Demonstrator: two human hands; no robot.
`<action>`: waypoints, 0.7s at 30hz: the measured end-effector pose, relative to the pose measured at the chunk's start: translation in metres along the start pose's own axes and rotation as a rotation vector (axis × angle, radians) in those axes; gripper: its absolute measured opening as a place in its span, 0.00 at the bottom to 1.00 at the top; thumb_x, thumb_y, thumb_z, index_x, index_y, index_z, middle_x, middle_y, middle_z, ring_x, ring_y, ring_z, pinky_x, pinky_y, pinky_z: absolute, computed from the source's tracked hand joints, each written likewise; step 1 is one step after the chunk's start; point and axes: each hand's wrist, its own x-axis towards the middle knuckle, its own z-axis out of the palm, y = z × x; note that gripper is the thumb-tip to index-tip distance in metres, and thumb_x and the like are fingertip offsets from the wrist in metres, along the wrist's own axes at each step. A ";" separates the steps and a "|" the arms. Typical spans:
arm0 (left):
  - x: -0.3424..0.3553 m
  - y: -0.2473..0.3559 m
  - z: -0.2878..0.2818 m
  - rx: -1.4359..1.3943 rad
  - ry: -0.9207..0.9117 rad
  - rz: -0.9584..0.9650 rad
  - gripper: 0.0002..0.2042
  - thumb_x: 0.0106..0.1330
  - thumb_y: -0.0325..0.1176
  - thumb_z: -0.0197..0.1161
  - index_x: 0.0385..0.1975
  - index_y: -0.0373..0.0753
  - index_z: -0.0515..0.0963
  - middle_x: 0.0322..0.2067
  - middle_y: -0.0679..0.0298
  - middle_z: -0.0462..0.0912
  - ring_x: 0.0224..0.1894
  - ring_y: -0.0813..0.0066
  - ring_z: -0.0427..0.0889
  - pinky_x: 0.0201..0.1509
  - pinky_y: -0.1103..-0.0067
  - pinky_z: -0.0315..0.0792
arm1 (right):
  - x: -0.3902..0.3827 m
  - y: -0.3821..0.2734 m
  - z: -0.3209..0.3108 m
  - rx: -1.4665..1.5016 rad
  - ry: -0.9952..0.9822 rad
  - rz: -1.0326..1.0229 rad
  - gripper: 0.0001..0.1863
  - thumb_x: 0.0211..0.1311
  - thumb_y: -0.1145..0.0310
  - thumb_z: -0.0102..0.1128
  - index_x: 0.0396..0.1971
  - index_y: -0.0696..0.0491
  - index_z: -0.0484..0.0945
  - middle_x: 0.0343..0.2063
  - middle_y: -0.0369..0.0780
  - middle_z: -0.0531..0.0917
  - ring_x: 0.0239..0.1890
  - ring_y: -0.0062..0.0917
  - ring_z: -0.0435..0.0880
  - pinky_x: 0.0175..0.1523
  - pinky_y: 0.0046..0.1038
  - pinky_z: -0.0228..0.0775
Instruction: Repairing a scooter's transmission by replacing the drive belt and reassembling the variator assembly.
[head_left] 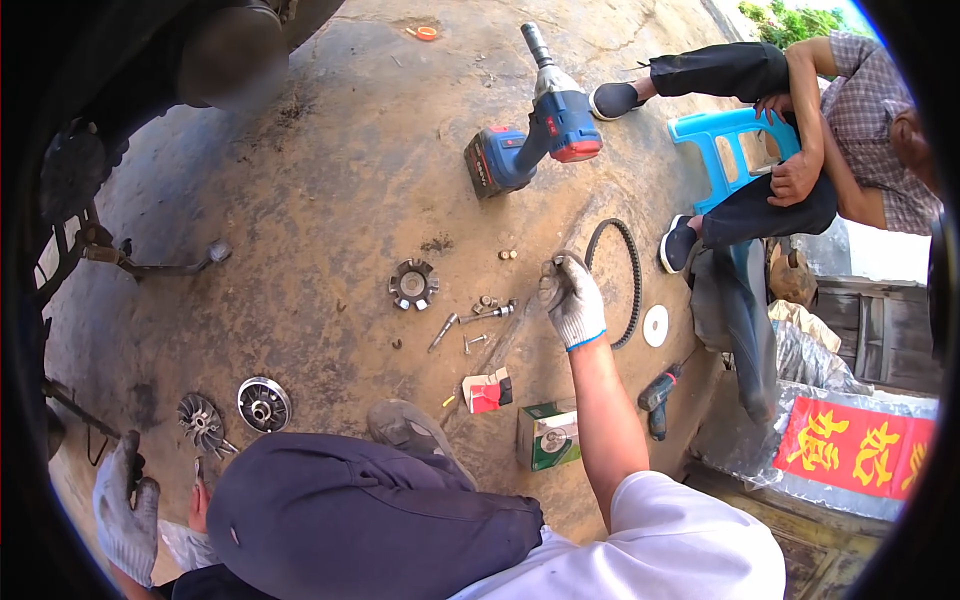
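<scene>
My right hand [574, 302], in a white work glove with greyed fingers, is raised over the floor beside a black toothed drive belt [636, 270]. Its fingers are curled together; whatever they may hold is hidden. My left hand [128, 510], also gloved, is at the lower left with thumb and fingers apart and nothing in it. Near it on the floor are a finned metal fan disc [203, 424] and a round metal pulley [264, 404]. A notched round metal part [413, 285], a socket extension [443, 331] and several small metal parts lie left of my right hand.
A blue cordless impact wrench [540, 137] stands farther ahead. A green-white box [549, 436], red packet [486, 393], white ring [655, 325] and drill [658, 400] lie nearby. Another person sits on a blue stool [733, 150]. Another bare hand [200, 502] shows beside my left hand.
</scene>
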 end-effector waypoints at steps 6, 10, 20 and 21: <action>0.004 0.007 0.001 -0.020 -0.007 -0.021 0.30 0.60 0.19 0.59 0.68 0.34 0.74 0.55 0.48 0.81 0.52 0.58 0.84 0.58 0.68 0.79 | -0.005 0.000 0.010 -0.001 -0.098 -0.059 0.22 0.73 0.67 0.60 0.63 0.58 0.74 0.44 0.45 0.86 0.40 0.29 0.86 0.45 0.29 0.81; 0.003 0.004 0.001 -0.042 0.017 -0.027 0.30 0.60 0.19 0.60 0.67 0.34 0.74 0.55 0.48 0.81 0.52 0.57 0.84 0.58 0.68 0.79 | -0.019 0.003 0.029 0.085 -0.328 0.055 0.27 0.70 0.65 0.65 0.64 0.60 0.72 0.42 0.43 0.84 0.40 0.29 0.83 0.44 0.28 0.78; -0.008 0.005 -0.006 0.187 0.072 0.078 0.26 0.57 0.30 0.70 0.59 0.34 0.79 0.46 0.47 0.85 0.50 0.46 0.83 0.55 0.63 0.78 | -0.021 0.040 0.072 0.145 -0.422 0.073 0.26 0.65 0.68 0.72 0.62 0.53 0.77 0.52 0.43 0.85 0.56 0.34 0.83 0.56 0.39 0.80; 0.001 0.019 -0.005 0.176 0.029 0.037 0.25 0.58 0.32 0.70 0.57 0.35 0.79 0.41 0.48 0.84 0.48 0.46 0.83 0.52 0.62 0.77 | -0.024 0.041 0.074 0.157 -0.414 0.104 0.27 0.65 0.68 0.72 0.63 0.54 0.76 0.52 0.41 0.84 0.55 0.33 0.83 0.56 0.38 0.80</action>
